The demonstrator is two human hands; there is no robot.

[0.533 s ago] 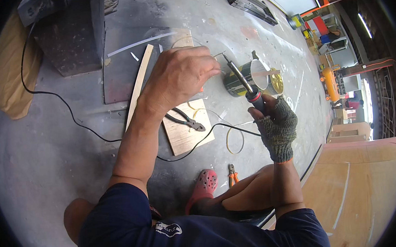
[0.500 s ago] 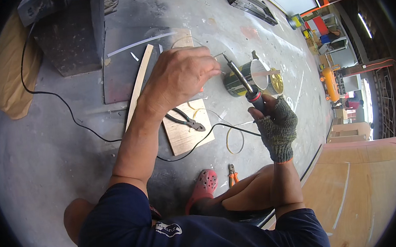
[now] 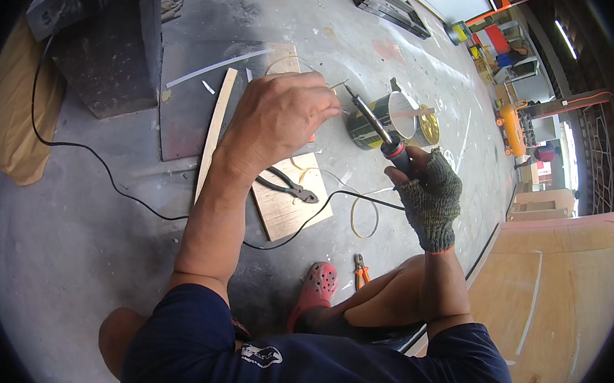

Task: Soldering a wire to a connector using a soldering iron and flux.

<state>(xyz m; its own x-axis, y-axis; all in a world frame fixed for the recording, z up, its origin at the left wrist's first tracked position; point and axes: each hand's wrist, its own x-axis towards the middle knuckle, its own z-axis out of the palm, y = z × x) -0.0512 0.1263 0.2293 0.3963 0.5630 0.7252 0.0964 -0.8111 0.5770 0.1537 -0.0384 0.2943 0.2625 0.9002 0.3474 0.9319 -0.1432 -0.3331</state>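
My right hand (image 3: 432,200), in a grey-green fingerless knit glove, is closed round the dark handle of a soldering iron (image 3: 394,150). The iron slants up and left, and its tip is at the end of a thin wire (image 3: 339,85). Bare and pinching, my left hand (image 3: 277,115) holds that wire; the fingertips are partly hidden behind the hand. A black cord (image 3: 346,193) runs from the iron's side across the floor. Under my left wrist lie dark-handled pliers (image 3: 294,187) on a wooden board (image 3: 287,219).
Loops of thin wire (image 3: 367,231) lie beside the board. An open can (image 3: 377,119) with a stick stands beyond the iron. Orange-handled cutters (image 3: 361,269) rest near my pink clog (image 3: 318,283). A wooden strip (image 3: 216,130) and a white strip (image 3: 216,67) lie left of my hand.
The soldering iron's tip has shifted very slightly left. Both hands keep nearly the same place and grip.
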